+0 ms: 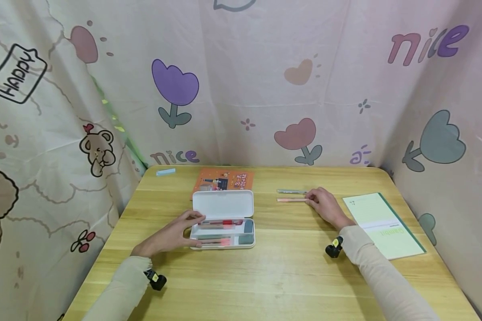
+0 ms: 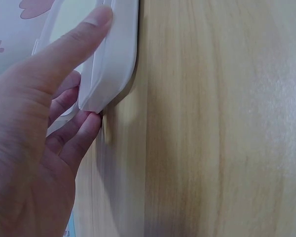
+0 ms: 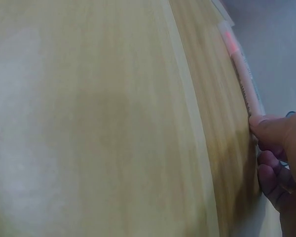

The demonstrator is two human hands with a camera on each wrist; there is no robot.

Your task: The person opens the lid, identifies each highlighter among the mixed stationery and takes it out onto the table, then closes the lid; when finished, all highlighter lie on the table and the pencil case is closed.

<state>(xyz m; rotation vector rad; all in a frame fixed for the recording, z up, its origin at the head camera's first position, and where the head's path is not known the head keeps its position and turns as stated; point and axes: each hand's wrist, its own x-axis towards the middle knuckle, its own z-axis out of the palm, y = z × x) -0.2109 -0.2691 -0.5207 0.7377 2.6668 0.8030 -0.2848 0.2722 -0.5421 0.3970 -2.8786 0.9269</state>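
An open white pencil case [image 1: 222, 246] lies on the table, its lid [image 1: 223, 204] tipped back. Inside are a red pen [image 1: 230, 222], several pink-tipped pens [image 1: 221, 241] and dark green pieces [image 1: 247, 239]. My left hand [image 1: 176, 232] holds the case at its left end, thumb along the front side and fingers round the end, as the left wrist view shows too. My right hand [image 1: 324, 206] pinches the near end of a pink highlighter [image 3: 244, 74] between thumb and fingers, low over the table. Just behind it lies a grey pen [image 1: 291, 191], its right end by my fingers.
Behind the case lies an orange book [image 1: 241, 178], partly covered by the lid. A light blue strip [image 1: 166, 172] sits at the table's far left. On the right, a pale green notebook [image 1: 379, 218] lies under my right forearm's edge. Printed curtains surround the wooden table [image 1: 273, 276].
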